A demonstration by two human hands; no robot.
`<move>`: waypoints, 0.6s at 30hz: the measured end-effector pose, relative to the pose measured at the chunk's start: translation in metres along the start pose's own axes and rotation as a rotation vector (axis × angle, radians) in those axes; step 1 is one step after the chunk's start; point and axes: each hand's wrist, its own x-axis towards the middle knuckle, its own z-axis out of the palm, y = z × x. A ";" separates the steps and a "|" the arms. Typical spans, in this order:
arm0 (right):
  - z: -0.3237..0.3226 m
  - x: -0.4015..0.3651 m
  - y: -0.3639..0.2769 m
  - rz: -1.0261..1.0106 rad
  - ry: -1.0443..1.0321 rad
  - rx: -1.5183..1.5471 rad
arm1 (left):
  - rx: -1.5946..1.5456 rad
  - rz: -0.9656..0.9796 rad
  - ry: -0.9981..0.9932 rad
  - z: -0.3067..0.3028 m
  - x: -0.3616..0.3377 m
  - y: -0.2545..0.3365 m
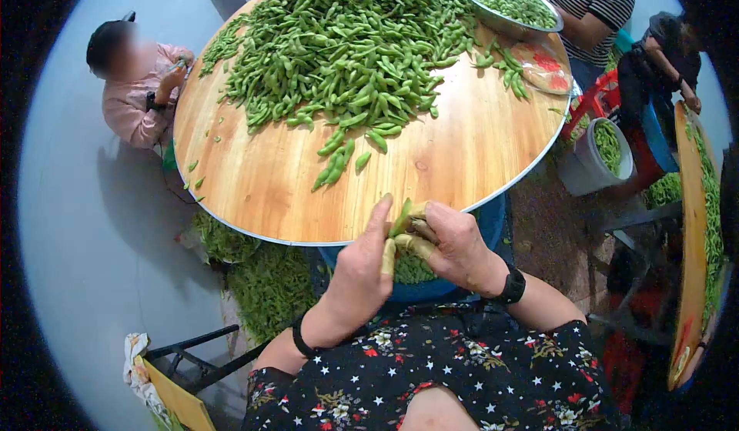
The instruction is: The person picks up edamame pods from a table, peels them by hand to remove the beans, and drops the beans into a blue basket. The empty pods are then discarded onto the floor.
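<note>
A green soybean pod (401, 217) is pinched between my two hands at the near edge of the round table. My left hand (360, 268) is closed on the pod from the left, thumb and finger against it. My right hand (458, 248) grips it from the right, with pale covers on some of the fingers. Below my hands, partly hidden by them, is a blue basin (493, 227) with green beans (413, 268) in it. On the table beyond lies a large heap of soybean pods (346, 54), a few loose pods (332, 168) at its near side.
The round wooden table (462, 150) fills the middle. A metal bowl of beans (514, 4) stands at the back right. One person (135, 96) sits left, others (589, 8) right. A white bucket of pods (604, 154) and a second table (689, 262) are at right.
</note>
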 end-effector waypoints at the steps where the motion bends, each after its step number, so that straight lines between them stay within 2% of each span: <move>1: 0.001 0.001 0.000 0.014 -0.016 0.009 | 0.040 0.075 0.014 0.000 0.000 0.003; 5: 0.006 0.000 0.004 0.034 -0.017 -0.045 | 0.101 0.142 -0.033 -0.003 0.000 0.005; 6: 0.008 0.002 0.004 0.029 -0.019 -0.043 | 0.096 0.077 -0.083 -0.005 -0.002 0.005; 9: 0.012 0.007 0.003 -0.023 -0.017 -0.115 | 0.065 0.043 -0.068 -0.006 -0.006 0.004; 12: 0.003 0.010 0.004 0.021 -0.086 -0.043 | 0.147 0.013 -0.062 -0.038 -0.015 0.007; 13: -0.002 0.007 0.007 0.008 -0.198 -0.029 | 0.167 -0.062 -0.076 -0.058 -0.020 0.008; 14: -0.006 0.005 0.009 -0.005 -0.307 -0.018 | 0.266 -0.164 -0.112 -0.077 -0.026 0.004; 15: -0.009 0.004 0.011 -0.006 -0.304 -0.019 | 0.474 -0.243 -0.183 -0.093 -0.027 0.001; 17: -0.011 0.002 0.014 -0.119 -0.398 -0.036 | 0.735 -0.290 -0.191 -0.108 -0.018 0.003; 18: -0.012 0.002 0.013 -0.128 -0.407 -0.063 | 0.734 -0.289 -0.187 -0.107 -0.007 0.001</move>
